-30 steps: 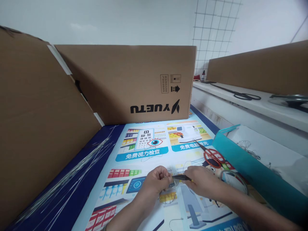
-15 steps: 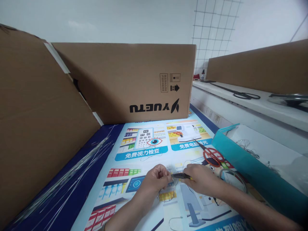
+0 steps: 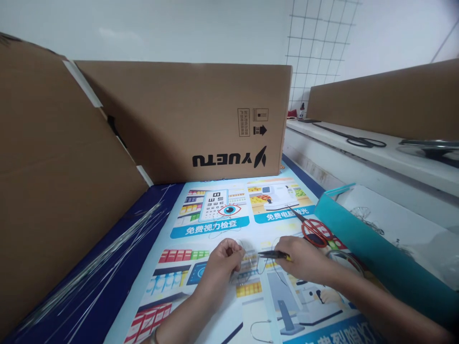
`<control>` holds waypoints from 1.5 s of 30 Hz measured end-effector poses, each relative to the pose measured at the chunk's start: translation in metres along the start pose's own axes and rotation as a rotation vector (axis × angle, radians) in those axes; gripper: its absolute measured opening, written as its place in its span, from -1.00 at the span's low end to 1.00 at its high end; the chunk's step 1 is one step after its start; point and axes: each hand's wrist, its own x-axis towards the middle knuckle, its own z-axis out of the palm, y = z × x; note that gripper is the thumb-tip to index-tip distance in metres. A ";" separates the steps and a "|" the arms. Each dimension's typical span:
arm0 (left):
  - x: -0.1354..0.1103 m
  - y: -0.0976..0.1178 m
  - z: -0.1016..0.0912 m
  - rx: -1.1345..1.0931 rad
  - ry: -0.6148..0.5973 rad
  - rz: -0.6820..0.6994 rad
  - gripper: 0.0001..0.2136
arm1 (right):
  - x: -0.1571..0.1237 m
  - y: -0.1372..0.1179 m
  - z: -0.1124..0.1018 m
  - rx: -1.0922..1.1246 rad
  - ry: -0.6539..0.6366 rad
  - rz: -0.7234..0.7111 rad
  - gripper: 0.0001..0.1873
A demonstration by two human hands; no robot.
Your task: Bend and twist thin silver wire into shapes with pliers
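My left hand point(image 3: 223, 262) is closed in a pinch on a thin wire loop point(image 3: 247, 265) held just above a printed poster point(image 3: 215, 224). My right hand point(image 3: 304, 260) grips small dark pliers with a yellow handle point(image 3: 274, 255), their tip pointing left at the wire between the two hands. Both hands hover low over the middle of the poster, a few centimetres apart.
Red-handled scissors point(image 3: 313, 230) lie right of my hands. A teal tray point(image 3: 358, 239) holding wire pieces stands at right. A bundle of straight wires point(image 3: 107, 260) lies left on the blue surface. Cardboard boxes point(image 3: 201, 119) wall the back and left. Black scissors point(image 3: 355, 140) rest on the white ledge.
My hands have drawn slightly apart and shifted a little away from me; the pliers tip has pulled back from my left fingers. The camera tilted slightly.
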 end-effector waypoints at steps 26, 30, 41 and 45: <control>0.011 -0.003 -0.011 0.036 -0.040 0.114 -0.86 | 0.035 0.001 -0.012 -0.744 -0.028 -0.339 -0.87; 0.010 0.002 -0.009 0.053 -0.017 0.055 -0.83 | 0.035 0.005 -0.006 -0.736 -0.035 -0.314 -0.87; 0.001 0.009 0.001 -0.003 0.010 0.057 -0.83 | 0.019 0.012 -0.003 -0.647 0.106 -0.175 -0.89; 0.001 0.009 0.002 0.002 -0.007 0.058 -0.86 | 0.021 0.010 -0.006 -0.680 0.086 -0.236 -0.91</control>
